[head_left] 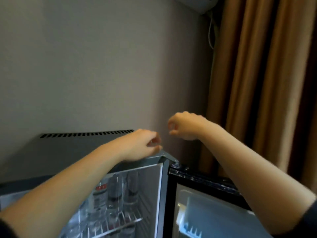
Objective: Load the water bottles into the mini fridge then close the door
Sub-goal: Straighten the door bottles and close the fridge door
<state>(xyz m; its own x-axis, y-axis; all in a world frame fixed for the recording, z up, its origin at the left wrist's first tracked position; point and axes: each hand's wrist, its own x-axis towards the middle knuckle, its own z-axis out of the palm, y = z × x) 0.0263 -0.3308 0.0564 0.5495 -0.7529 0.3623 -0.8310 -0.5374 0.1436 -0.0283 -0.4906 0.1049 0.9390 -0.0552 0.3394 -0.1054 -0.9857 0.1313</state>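
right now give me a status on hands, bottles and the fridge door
Left hand and right hand both empty, fingers loosely curled, above the mini fridge. Water bottles standing on the wire shelf inside. Door still open, nothing blocking it.

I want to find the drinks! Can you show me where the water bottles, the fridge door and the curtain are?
water bottles [114, 191]: head view, on the clear body of a middle bottle on the wire shelf.
fridge door [204, 180]: head view, on its black top edge, swung open.
curtain [264, 83]: head view, on a brown fold.

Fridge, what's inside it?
Inside the fridge, clear bottles stand on a wire shelf; one has a red label. The left arm covers the rest, so the full count is hidden.
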